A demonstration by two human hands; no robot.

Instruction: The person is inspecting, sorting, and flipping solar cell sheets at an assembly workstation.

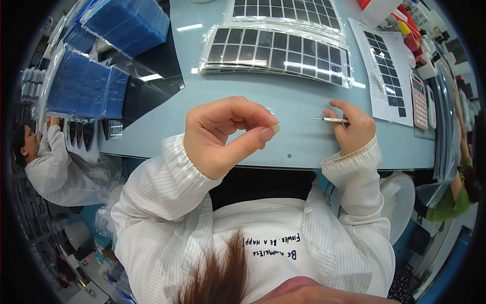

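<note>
My left hand (pixel 223 131) is raised over the near part of the table, thumb and forefinger pinched together. Whatever lies at those fingertips is too small to make out; a pale edge there may be a nail. To the right, my right hand (pixel 354 126) rests near the table's front edge, fingers curled around a slim pointed metal tool (pixel 331 120). Its thin tip points left, toward my left hand, with a gap between. Beyond both hands lies a stack of sheets of dark rectangles (pixel 276 53) in clear wrapping, with another such sheet (pixel 288 10) behind it.
Blue film-wrapped stacks (pixel 86 81) stand at the left beside a dark glossy panel (pixel 152 96). A paper with a dark strip (pixel 387 76), a pink calculator (pixel 419 101) and red bins (pixel 412 43) sit at the right. A co-worker (pixel 50 162) works at the far left.
</note>
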